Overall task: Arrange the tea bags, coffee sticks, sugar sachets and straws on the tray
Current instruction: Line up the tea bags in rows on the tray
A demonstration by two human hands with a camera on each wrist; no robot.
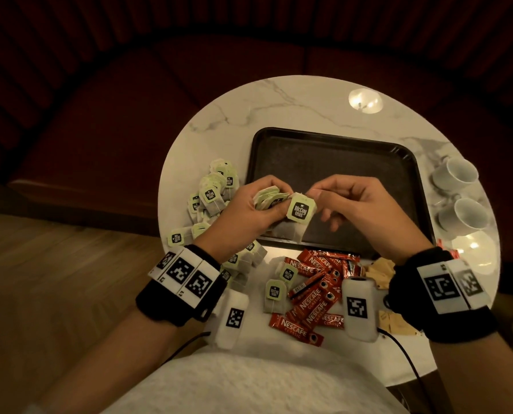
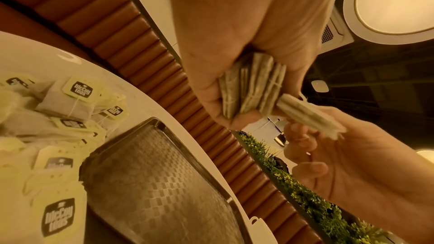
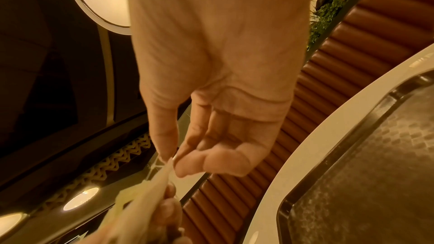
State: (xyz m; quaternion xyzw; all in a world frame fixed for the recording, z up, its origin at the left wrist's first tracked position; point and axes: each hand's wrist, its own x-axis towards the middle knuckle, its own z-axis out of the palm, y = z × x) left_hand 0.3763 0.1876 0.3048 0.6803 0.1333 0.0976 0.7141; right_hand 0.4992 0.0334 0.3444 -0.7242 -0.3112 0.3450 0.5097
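Note:
Over the near left part of the black tray (image 1: 333, 150), my left hand (image 1: 249, 204) grips a stack of several tea bags (image 2: 251, 84). My right hand (image 1: 347, 201) pinches the top of one more tea bag (image 1: 300, 212) by thumb and forefinger, right beside that stack; its green tag faces up. The same bag shows edge-on in the left wrist view (image 2: 310, 116) and blurred in the right wrist view (image 3: 150, 188). A loose pile of tea bags (image 1: 213, 192) lies left of the tray. Red coffee sticks (image 1: 315, 294) and beige sugar sachets (image 1: 380, 271) lie near the table's front. No straws show.
Two white cups (image 1: 458, 198) stand right of the tray on the round marble table (image 1: 279, 103). A dark red bench (image 1: 130, 115) curves behind the table. White sensor units (image 1: 358, 306) hang from my wrists over the sachets.

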